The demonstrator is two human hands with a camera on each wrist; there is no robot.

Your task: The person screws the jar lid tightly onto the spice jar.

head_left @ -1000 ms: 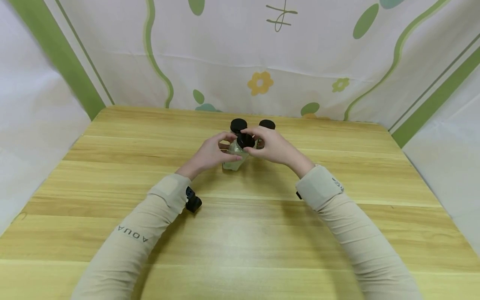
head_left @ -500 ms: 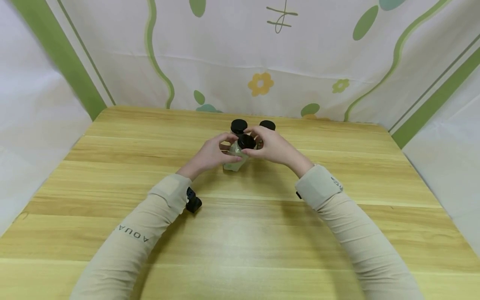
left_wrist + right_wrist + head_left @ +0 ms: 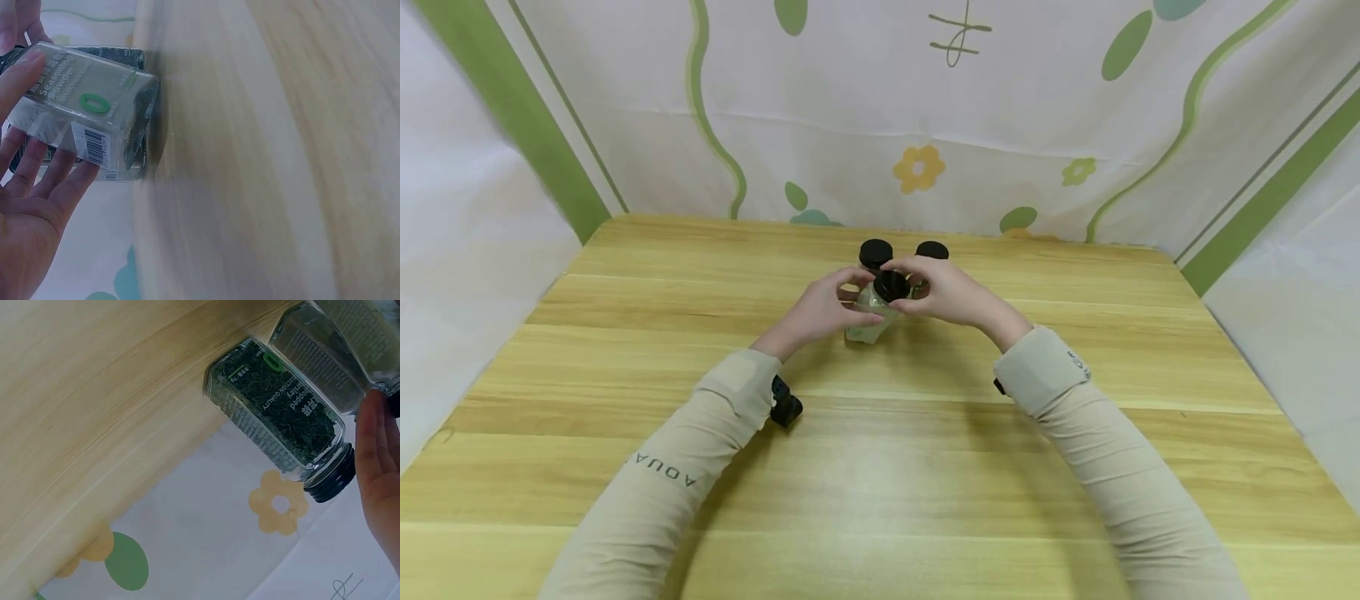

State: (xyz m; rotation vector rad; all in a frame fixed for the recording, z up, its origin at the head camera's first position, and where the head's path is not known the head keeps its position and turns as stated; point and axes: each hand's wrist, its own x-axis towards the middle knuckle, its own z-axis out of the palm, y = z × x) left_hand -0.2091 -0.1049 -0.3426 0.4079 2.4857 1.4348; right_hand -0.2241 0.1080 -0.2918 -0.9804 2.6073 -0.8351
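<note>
Mid-table, the left hand (image 3: pixel 820 310) curls round the near jar (image 3: pixel 871 321) while right hand (image 3: pixel 947 293) fingers pinch its black cap (image 3: pixel 891 285); a hard twist could, I judge, knock the two jars (image 3: pixel 932 250) just behind
</note>
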